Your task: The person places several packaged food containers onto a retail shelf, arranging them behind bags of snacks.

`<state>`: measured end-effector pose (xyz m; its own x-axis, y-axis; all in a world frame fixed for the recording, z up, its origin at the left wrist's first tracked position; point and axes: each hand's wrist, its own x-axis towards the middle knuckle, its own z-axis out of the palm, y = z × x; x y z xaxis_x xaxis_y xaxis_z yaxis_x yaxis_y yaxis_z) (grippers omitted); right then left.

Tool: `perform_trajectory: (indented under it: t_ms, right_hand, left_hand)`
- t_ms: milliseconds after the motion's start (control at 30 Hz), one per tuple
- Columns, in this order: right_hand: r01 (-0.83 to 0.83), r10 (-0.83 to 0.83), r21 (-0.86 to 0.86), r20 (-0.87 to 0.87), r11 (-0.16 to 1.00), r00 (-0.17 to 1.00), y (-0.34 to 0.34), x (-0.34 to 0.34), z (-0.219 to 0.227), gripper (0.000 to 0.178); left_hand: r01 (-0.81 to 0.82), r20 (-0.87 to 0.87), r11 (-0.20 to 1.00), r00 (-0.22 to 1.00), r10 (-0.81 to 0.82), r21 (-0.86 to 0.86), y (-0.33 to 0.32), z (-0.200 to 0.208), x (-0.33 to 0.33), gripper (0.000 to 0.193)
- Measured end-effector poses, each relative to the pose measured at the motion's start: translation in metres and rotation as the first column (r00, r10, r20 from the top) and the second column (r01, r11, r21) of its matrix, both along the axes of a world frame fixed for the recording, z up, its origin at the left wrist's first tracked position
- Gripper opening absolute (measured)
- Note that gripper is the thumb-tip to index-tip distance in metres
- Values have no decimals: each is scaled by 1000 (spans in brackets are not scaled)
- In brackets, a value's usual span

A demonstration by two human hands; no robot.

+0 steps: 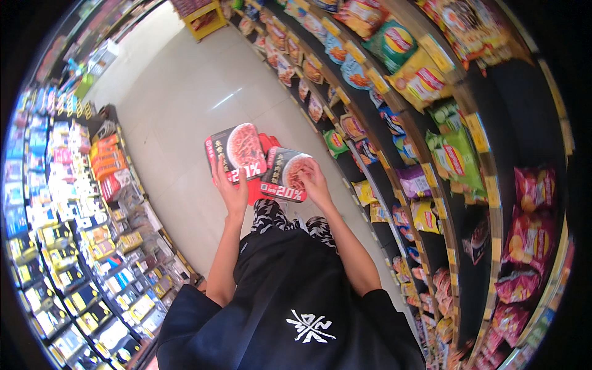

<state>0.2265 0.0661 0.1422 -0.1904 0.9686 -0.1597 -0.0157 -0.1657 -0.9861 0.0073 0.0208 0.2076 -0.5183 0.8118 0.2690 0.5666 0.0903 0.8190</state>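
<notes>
Two dark boxed ready meals with red edges and food pictures on their lids are in front of me at waist height. The left boxed meal (pixel 246 147) lies tilted, with my left hand (pixel 232 196) at its near edge, fingers and thumb against the box. My right hand (pixel 316 186) grips the right side of the second boxed meal (pixel 280 166), its fingers bent over the lid. The boxes lie close together, at slightly different angles. Beneath and between them shows a bright red object (pixel 267 141), mostly hidden, its kind unclear.
Shelves of bagged snacks (pixel 454 154) run along my right. On the left stands a rack of small packaged goods (pixel 74 246), with orange packs (pixel 108 157) at its aisle side. Pale floor tiles (pixel 179 80) stretch ahead toward a yellow stand (pixel 205 24).
</notes>
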Motion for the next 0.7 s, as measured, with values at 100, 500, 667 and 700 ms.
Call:
perform_trajectory:
  t_ms: [100, 500, 667, 700]
  right_hand:
    - [187, -173, -61, 180, 980, 968, -23, 69, 8, 50]
    - [794, -830, 242, 139, 557, 540, -175, 353, 58, 32]
    - [878, -963, 396, 90, 269, 255, -204, 421, 111, 36]
    - [883, -979, 422, 106, 205, 177, -206, 435, 124, 38]
  left_hand:
    - [165, -51, 986, 985, -163, 36, 10, 10, 40, 53]
    - [961, 406, 269, 273, -872, -66, 10, 8, 268, 42]
    - [993, 556, 38, -29, -831, 109, -3, 32, 385, 39]
    - [990, 559, 18, -63, -827, 138, -5, 44, 407, 38]
